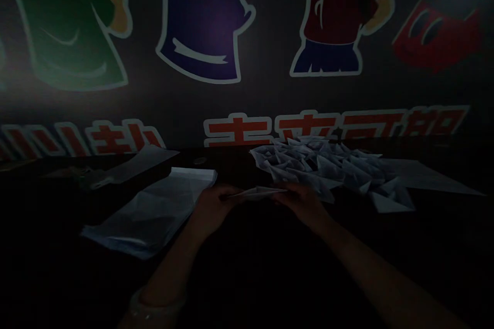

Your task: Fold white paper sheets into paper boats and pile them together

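Left hand: the left hand (211, 206) grips the left end of the folded paper between thumb and fingers; a bracelet (156, 312) circles that wrist.
Right hand: the right hand (303, 198) pinches the right end of the same paper.
Folded paper: the folded paper (258, 194) is stretched between both hands, seen nearly edge-on, before the middle of the tabletop's far edge; whether it touches the dark tabletop (250, 262) cannot be told.
Paper stack: the glossy-looking paper stack (150, 211) lies left of the left hand, toward the tabletop's left side.
Far-left corner: a loose sheet (150, 161) lies near the far edge, a crumpled clear wrapper (92, 180) beside it.
Folded pile: many pointed white pieces in a folded pile (324, 162) crowd the far edge, right of centre.
Far-right corner: a flat sheet (428, 172) lies just beside that pile.
Wall: cartoon figures (204, 25) above red-orange characters (237, 128).
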### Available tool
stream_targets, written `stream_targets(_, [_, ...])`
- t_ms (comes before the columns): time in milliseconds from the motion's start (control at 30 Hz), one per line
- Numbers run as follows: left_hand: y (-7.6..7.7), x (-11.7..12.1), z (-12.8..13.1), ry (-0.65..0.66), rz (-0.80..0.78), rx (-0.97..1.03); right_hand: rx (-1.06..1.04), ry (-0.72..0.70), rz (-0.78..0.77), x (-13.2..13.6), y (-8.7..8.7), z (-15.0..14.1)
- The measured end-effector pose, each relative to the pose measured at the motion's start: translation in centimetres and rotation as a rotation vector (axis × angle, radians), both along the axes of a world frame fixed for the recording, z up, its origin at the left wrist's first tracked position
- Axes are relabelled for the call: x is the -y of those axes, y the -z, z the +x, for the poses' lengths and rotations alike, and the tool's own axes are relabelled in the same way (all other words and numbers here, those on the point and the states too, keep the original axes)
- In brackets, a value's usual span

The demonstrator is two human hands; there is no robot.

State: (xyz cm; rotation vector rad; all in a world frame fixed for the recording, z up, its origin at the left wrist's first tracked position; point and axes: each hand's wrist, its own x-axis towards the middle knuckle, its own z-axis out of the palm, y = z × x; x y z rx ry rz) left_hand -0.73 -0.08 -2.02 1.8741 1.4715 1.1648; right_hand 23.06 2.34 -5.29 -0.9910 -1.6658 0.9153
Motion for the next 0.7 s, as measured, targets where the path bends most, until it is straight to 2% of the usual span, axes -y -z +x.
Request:
stream_targets(100, [0.6, -0.3, -0.4, 0.087, 0.011, -0.085, 0.143, -0.027, 0.136, -0.3, 0.2, 0.5])
stream_targets(200, [1.5, -0.4, -1.1, 0.180, -0.040, -0.251, 0.369, -0.146, 0.215, -0.5, 0.8, 0.7])
stream_targets(300, [2.3, -0.1, -1.5, 0.305, -0.110, -0.410, 0.565, -0.231, 0.265, -0.3, 1.5, 0.7])
stream_targets(400, [2.5, 0.0, -1.6, 0.376, -0.131, -0.490, 0.658, -0.223, 0.267, 0.3, 1.7, 0.8])
stream_targets(600, [2.3, 0.1, -1.1, 0.350, -0.123, -0.499, 0.706, -0.173, 0.284, 1.3, 1.1, 1.0])
stream_targets(700, [2.4, 0.2, -1.0, 0.285, -0.169, -0.461, 0.671, -0.146, 0.211, 0.9, 1.4, 0.8])
